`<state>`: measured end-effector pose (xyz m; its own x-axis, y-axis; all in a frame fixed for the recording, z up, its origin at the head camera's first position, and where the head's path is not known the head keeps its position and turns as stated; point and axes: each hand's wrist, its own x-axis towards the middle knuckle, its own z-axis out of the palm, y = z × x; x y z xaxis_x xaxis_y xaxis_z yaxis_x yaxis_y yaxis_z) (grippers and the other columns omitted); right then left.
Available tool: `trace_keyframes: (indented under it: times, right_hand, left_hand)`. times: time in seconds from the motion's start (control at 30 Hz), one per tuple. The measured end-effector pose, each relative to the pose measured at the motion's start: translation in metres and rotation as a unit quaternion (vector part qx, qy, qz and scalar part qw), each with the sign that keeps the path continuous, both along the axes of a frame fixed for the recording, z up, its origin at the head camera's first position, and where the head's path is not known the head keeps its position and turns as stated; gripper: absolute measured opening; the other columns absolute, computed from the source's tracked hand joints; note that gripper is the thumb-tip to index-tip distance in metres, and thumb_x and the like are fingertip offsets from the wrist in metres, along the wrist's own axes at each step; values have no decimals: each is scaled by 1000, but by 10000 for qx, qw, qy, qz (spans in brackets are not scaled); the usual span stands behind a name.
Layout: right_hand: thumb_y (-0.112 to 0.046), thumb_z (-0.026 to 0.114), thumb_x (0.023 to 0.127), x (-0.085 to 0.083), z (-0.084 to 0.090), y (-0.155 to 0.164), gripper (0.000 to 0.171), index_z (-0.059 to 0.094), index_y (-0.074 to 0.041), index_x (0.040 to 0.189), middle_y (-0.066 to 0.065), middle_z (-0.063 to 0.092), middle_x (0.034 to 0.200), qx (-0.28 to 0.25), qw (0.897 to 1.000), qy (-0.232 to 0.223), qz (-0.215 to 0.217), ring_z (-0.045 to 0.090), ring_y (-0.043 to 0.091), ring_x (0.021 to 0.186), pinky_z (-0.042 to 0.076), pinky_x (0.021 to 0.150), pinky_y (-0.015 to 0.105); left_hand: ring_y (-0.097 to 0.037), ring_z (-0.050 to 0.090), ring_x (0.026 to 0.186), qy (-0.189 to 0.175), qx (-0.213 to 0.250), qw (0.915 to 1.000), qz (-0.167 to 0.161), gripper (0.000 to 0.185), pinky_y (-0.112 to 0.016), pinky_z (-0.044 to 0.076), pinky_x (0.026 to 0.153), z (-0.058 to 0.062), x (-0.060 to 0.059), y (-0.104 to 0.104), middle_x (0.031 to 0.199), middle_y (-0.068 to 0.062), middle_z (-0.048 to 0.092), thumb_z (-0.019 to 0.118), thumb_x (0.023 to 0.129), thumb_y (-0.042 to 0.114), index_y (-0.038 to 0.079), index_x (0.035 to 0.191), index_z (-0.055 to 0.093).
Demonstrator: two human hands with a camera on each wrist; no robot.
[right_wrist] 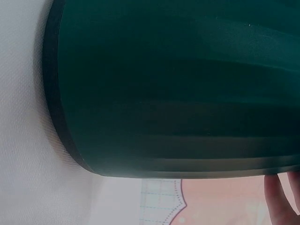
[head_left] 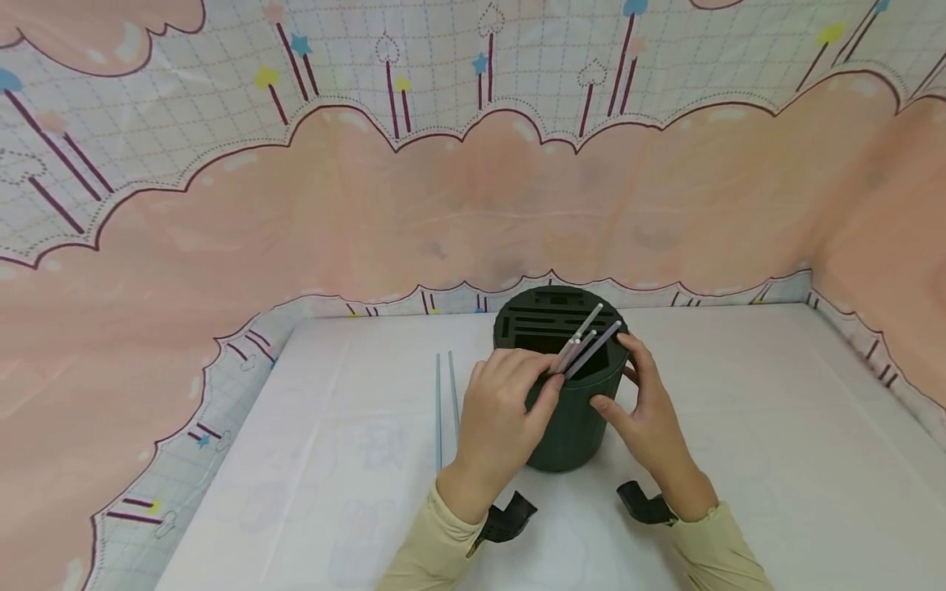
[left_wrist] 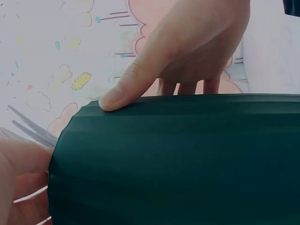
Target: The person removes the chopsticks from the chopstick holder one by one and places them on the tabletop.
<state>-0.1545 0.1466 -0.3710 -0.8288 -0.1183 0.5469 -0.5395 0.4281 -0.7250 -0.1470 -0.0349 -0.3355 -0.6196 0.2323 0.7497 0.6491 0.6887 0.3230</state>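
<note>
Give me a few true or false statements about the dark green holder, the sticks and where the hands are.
1. The dark green holder stands upright on the white table. True.
2. The left hand pinches a bundle of thin sticks over the holder's top. True.
3. The right hand lies flat on the table away from the holder. False: it is against the holder's side and rim.
4. Two blue sticks lie on the table beside the left hand. True.
5. The holder lies on its side. False: it is upright, its slotted top up.

Dark green holder (head_left: 569,427) (pale chopsticks (head_left: 587,345))
</note>
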Motion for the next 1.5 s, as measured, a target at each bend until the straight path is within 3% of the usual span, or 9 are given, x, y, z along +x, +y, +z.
trace_keyframes:
  times: [0.37,0.57,0.8,0.97,1.1,1.27,1.37,1.5]
  right_hand:
    - [3,68,73,1,-1,-2,74,27,-2,134,20,29,137,53,9999,-102,-42,30,33,124,32,93,54]
    - [2,68,73,0,-1,-3,74,27,-2,134,20,29,138,72,9999,-108,-20,31,29,124,32,93,54]
    - [-7,71,74,-11,-20,3,77,26,-12,137,12,29,140,61,9999,-133,-12,30,28,125,32,93,53]
    - [-9,68,78,1,-2,-4,71,26,-3,135,19,29,138,61,9999,-135,15,30,29,125,32,93,54]
    - [-9,68,78,1,1,-4,72,26,-3,135,18,28,138,96,9998,-161,9,30,28,125,31,94,54]
    - [-8,68,77,0,1,-3,72,26,-3,135,19,28,138,56,9999,-144,12,29,35,124,30,93,55]
    - [-7,69,77,0,1,-3,73,25,-2,135,20,28,138,70,9999,-116,1,29,37,124,30,93,56]
    - [-8,68,78,-1,1,-2,72,25,-3,135,19,28,139,73,9999,-138,-28,29,37,124,30,94,55]
  left_hand:
    - [-7,55,85,-20,568,9970,-524,15,-18,44,74,1,0,-6,89,5,63,61,85,17,10,97,67]
    - [-7,58,84,66,890,9940,-630,15,-18,46,73,6,-1,-9,89,3,64,62,84,17,9,94,68]
    - [-4,56,76,76,1230,9897,-733,14,-17,46,62,13,-2,-12,86,4,64,63,83,18,10,94,68]
    - [-6,57,79,-60,1798,9800,-851,14,-22,48,66,23,4,-16,90,3,65,62,84,16,9,95,68]
    - [-11,59,82,18,2393,9654,-1031,13,-25,49,70,33,13,-23,90,0,65,63,82,7,6,95,67]
    - [-19,62,84,278,3090,9424,-1252,14,-30,50,73,47,24,-35,89,-8,65,62,79,-5,0,92,65]
    - [-23,63,80,346,3694,9165,-1495,12,-34,50,74,54,29,-45,87,-15,65,59,80,-9,-8,91,62]
    - [-28,62,77,483,4577,8702,-1757,11,-40,50,72,61,32,-60,85,-21,62,54,83,-11,-17,91,57]
